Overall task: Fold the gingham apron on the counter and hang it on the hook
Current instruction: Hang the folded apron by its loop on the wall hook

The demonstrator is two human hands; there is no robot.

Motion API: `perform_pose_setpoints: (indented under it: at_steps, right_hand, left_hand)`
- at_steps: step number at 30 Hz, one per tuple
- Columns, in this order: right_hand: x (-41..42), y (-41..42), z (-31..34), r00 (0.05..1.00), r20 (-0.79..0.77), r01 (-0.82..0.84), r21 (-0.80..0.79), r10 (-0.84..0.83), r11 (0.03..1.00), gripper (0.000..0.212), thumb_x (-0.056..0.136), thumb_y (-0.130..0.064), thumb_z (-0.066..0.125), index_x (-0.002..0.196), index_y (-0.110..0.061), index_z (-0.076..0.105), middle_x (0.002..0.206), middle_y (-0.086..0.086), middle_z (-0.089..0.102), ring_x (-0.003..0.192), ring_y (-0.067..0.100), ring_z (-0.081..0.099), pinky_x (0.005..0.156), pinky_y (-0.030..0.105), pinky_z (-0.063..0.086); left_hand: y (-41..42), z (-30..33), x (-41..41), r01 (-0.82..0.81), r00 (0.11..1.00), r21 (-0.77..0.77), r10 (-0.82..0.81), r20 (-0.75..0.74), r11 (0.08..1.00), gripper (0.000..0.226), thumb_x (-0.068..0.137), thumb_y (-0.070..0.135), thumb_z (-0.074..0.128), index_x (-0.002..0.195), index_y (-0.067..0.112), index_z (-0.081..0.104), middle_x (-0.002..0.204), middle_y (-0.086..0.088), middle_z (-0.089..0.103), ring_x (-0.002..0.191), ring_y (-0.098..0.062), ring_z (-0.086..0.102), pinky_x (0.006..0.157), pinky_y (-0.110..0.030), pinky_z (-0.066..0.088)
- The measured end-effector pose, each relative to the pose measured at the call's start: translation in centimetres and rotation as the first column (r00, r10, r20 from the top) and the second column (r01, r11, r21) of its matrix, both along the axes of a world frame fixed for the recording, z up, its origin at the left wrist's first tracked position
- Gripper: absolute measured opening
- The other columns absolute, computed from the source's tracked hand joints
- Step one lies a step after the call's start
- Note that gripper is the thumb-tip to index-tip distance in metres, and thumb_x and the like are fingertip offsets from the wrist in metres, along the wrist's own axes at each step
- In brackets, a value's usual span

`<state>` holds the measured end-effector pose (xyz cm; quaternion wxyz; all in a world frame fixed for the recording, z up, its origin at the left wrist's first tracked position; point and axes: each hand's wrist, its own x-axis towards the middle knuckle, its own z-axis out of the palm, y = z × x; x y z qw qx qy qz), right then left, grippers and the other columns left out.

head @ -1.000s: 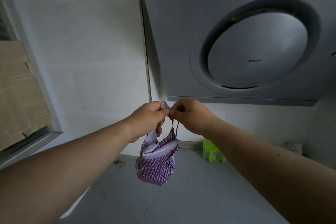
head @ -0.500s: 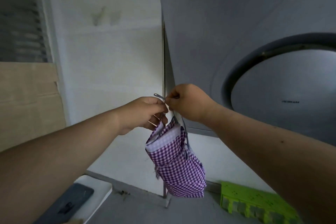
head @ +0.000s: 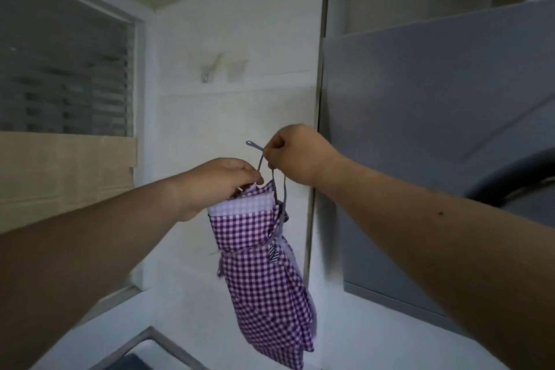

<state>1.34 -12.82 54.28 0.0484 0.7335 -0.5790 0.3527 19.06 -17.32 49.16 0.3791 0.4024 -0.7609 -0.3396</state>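
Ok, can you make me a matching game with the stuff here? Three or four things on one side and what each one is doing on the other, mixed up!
Things:
1. apron
2. strap loop
3. hooks
4. left hand

States:
A. stuck high on the white wall, nothing hanging on them
B. pinched by the right hand, poking out to the side
C. folded up, dangling in the air
D. gripping the apron's top edge

Pairs: 1-C, 2-B, 3-A, 4-D
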Motion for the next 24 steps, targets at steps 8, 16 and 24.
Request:
perform_pose_setpoints:
  at_steps: [8, 16, 24]
  right_hand:
    - [4.6, -9.9, 4.8, 0.999, 0.023, 0.031, -0.054, -0.029, 0.998, 0.025, 0.096, -0.024, 0.061, 0.082, -0.012, 0.078, 0.086, 0.012, 0.076, 0.067, 0.026, 0.065, 0.054, 0.027, 0.046]
    - [8.6, -20.4, 9.7, 0.994, -0.063, 0.077, -0.137, -0.086, 0.988, 0.026, 0.096, -0.018, 0.059, 0.1, 0.0, 0.077, 0.098, 0.018, 0.075, 0.073, 0.024, 0.063, 0.066, 0.032, 0.051]
    - [12.2, -28.2, 15.2, 0.98, -0.128, 0.112, -0.295, -0.155, 0.949, 0.029, 0.098, -0.024, 0.059, 0.098, -0.001, 0.076, 0.097, 0.015, 0.074, 0.085, 0.027, 0.069, 0.072, 0.034, 0.055]
  left_hand:
    - [-8.9, 3.3, 6.4, -0.037, 0.993, 0.008, 0.038, -0.113, 0.999, 0.039, 0.099, 0.055, 0.061, 0.116, 0.023, 0.074, 0.116, -0.004, 0.076, 0.107, -0.025, 0.073, 0.096, -0.04, 0.058]
    - [-19.3, 1.9, 11.4, 0.091, 0.918, -0.017, -0.091, -0.387, 0.996, 0.092, 0.059, 0.071, 0.091, 0.133, 0.022, 0.064, 0.126, 0.002, 0.076, 0.117, -0.018, 0.072, 0.105, -0.036, 0.054]
    - [-26.6, 4.2, 12.3, 0.156, 0.85, -0.017, -0.143, -0.506, 0.988, 0.041, 0.096, 0.034, 0.072, 0.133, 0.019, 0.068, 0.122, -0.002, 0.078, 0.115, -0.024, 0.073, 0.101, -0.037, 0.055]
